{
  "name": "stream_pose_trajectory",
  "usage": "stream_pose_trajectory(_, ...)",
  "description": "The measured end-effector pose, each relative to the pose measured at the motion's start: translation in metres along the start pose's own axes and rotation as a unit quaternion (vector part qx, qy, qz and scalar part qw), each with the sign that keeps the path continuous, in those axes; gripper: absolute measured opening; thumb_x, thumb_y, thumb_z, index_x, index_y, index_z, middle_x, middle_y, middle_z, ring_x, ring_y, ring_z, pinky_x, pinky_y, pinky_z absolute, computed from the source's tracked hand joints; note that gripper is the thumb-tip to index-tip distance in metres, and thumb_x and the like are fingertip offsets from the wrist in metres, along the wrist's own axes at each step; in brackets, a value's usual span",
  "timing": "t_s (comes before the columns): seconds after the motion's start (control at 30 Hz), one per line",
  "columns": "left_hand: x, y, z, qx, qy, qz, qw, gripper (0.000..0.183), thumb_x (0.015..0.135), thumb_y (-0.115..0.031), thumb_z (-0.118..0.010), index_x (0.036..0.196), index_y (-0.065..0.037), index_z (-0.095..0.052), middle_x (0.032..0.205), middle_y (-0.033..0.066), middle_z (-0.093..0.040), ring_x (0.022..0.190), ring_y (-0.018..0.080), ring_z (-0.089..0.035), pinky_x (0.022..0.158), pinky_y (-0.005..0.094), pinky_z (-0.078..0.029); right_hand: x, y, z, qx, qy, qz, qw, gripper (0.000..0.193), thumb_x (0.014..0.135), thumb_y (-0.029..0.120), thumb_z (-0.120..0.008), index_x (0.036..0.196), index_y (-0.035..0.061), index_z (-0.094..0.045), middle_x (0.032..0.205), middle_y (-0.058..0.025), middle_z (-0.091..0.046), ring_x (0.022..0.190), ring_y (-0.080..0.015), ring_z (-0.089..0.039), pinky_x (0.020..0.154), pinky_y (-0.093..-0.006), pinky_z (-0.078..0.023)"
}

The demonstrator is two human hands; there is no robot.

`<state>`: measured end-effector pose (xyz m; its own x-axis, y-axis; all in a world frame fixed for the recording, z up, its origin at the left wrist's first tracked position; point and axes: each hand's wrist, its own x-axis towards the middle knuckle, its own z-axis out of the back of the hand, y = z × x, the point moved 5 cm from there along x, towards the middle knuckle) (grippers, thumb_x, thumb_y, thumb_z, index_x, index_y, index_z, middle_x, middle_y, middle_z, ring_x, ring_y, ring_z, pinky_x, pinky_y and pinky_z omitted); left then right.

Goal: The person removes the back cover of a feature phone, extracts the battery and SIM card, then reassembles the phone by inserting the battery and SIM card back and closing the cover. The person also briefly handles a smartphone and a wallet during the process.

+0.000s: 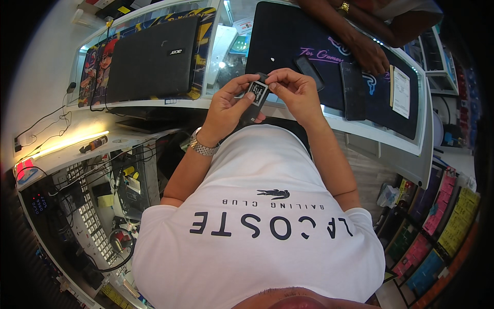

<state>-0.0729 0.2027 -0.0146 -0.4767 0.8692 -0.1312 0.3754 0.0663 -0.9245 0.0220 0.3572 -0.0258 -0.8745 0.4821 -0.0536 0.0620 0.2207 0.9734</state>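
Above the near edge of the counter, my left hand [231, 103] holds a small dark mobile phone [251, 112] upright, thumb across its face and fingers behind. A battery [259, 93] with a dark, light-bordered label shows in the phone's upper part. My right hand [297, 92] is closed in a pinch at the phone's top right corner; whether a small part sits between those fingertips is hidden. Just beyond my right hand, a dark, rounded phone-like piece [311, 72] lies on the black desk mat [275, 31].
Across the counter, another person's forearm and hand [375, 59] rest near a dark flat device [353, 95] and a paper pad [401, 92]. A closed black laptop [149, 62] lies at left. Below it, a cluttered bench holds a white keyboard [92, 216] and cables. Colourful packages [437, 201] fill shelves at right.
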Motion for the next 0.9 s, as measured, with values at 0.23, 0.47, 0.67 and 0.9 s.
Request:
stream_pose_trajectory(0.23, 0.001, -0.001, 0.0, -0.008, -0.005, 0.011, 1.0, 0.038, 0.105, -0.005, -0.057, 0.143, 0.001, -0.054, 0.122, 0.0164, -0.065, 0.081, 0.0209, -0.076, 0.07, 0.0304, -0.067, 0.0, 0.003, -0.004, 0.037, -0.009, -0.008, 0.999, 0.032, 0.092, -0.007, -0.069, 0.123, 0.0002, -0.068, 0.109, -0.0055, -0.064, 0.103, -0.0118, -0.063, 0.095, -0.0266, -0.053)
stream_pose_trajectory(0.47, 0.003, 0.002, -0.001, 0.019, -0.003, -0.022, 1.0, 0.038, 0.103, 0.0, -0.058, 0.141, 0.003, -0.055, 0.125, 0.0163, -0.064, 0.083, 0.0198, -0.075, 0.073, 0.03, -0.067, 0.001, -0.009, 0.004, 0.09, 0.006, -0.047, 0.995, 0.045, 0.091, -0.005, -0.072, 0.134, -0.0006, -0.062, 0.111, -0.006, -0.063, 0.106, -0.0128, -0.062, 0.098, -0.0284, -0.053)
stream_pose_trajectory(0.67, 0.003, 0.002, -0.004, 0.049, -0.024, -0.048, 0.997, 0.039, 0.101, 0.005, -0.056, 0.14, 0.006, -0.054, 0.13, 0.0185, -0.06, 0.094, 0.0184, -0.072, 0.076, 0.0306, -0.068, 0.001, -0.007, -0.001, 0.083, -0.004, -0.029, 0.996, 0.044, 0.09, -0.005, -0.073, 0.133, -0.004, -0.06, 0.115, -0.0086, -0.065, 0.11, -0.0147, -0.062, 0.101, -0.0297, -0.052)
stream_pose_trajectory(0.9, 0.003, 0.0, -0.006, 0.07, -0.033, -0.067, 0.995, 0.043, 0.099, 0.007, -0.058, 0.141, 0.006, -0.054, 0.126, 0.0167, -0.061, 0.095, 0.017, -0.071, 0.077, 0.0301, -0.068, 0.0, -0.005, -0.003, 0.052, -0.003, -0.001, 0.999, 0.041, 0.091, -0.006, -0.071, 0.13, -0.0044, -0.06, 0.116, -0.009, -0.065, 0.11, -0.0147, -0.063, 0.101, -0.0293, -0.052)
